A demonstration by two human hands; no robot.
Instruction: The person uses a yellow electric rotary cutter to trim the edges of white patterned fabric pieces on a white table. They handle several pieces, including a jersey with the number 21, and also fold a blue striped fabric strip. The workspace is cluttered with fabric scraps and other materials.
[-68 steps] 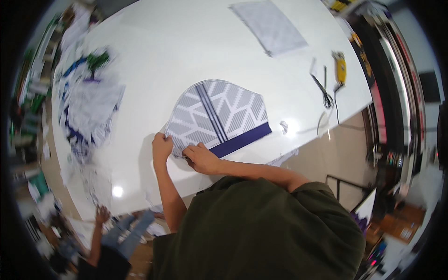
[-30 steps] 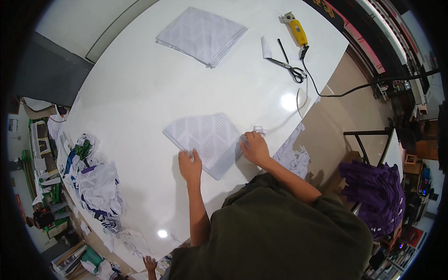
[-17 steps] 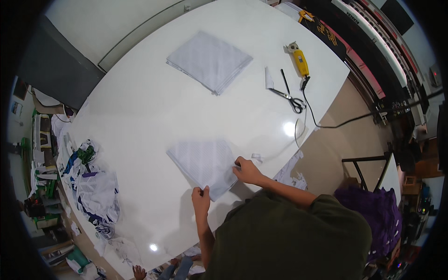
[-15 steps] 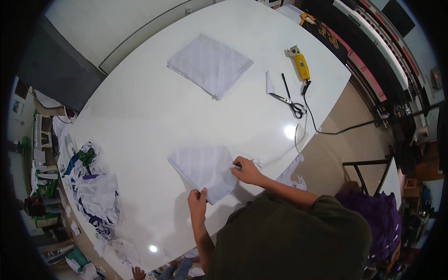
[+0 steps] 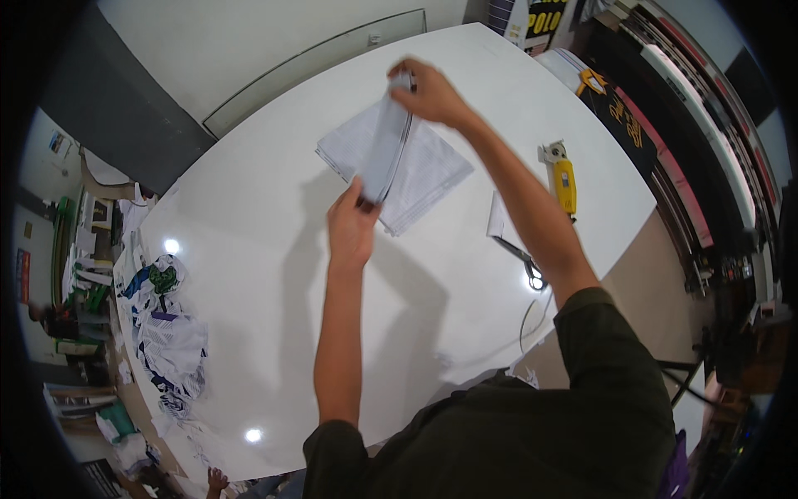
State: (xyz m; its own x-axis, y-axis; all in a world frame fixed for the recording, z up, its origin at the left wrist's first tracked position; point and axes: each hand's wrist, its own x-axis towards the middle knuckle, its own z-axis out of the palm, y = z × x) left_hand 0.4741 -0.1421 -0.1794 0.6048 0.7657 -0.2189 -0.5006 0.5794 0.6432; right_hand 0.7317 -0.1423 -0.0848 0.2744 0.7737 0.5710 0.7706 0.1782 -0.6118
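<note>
My left hand [image 5: 352, 226] and my right hand [image 5: 434, 95] are closed on opposite ends of a folded piece of pale grey-white fabric [image 5: 387, 148]. It is seen nearly edge-on and somewhat blurred, in front of a flat stack of folded white fabric [image 5: 432, 170] at the far middle of the table. My left hand grips its near end, my right hand its far end. From this view I cannot tell whether the held piece touches the stack. Both arms reach well forward across the table.
On the white table [image 5: 249, 333], a yellow electric fabric cutter [image 5: 565, 185], black-handled scissors [image 5: 536, 277] and a small white piece [image 5: 496, 214] lie to the right. Crumpled fabric scraps [image 5: 170, 341] pile along the left edge. Another person's hand [image 5: 217, 479] shows at the lower edge.
Both hands have moved from the near side of the table to the far middle, carrying the folded fabric over the stack. The piece has tilted from flat to nearly edge-on.
</note>
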